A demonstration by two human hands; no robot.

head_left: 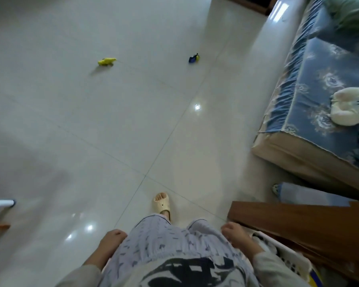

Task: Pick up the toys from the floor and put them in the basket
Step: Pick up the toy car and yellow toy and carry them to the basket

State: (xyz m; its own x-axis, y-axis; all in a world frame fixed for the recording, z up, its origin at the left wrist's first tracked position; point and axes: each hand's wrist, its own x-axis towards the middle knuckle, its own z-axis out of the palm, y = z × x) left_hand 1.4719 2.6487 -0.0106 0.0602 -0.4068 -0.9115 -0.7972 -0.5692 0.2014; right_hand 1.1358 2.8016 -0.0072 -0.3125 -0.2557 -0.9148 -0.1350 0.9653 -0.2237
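Two small toys lie on the pale tiled floor far ahead of me: a yellow toy [107, 61] to the left and a blue toy with a bit of yellow [194, 58] to the right. The white plastic basket [286, 255] stands at my right side, partly hidden by my arm. My left hand [110, 243] hangs by my left hip, fingers loosely curled and holding nothing. My right hand [236, 235] hangs by my right hip just beside the basket, also curled and holding nothing.
A bed with a blue flowered cover [323, 104] runs along the right, a white plush [350, 106] on it. Brown wooden furniture [311, 222] stands at the lower right behind the basket. A white rail [0, 203] pokes in at the left edge. My slippered foot [162, 203] steps forward.
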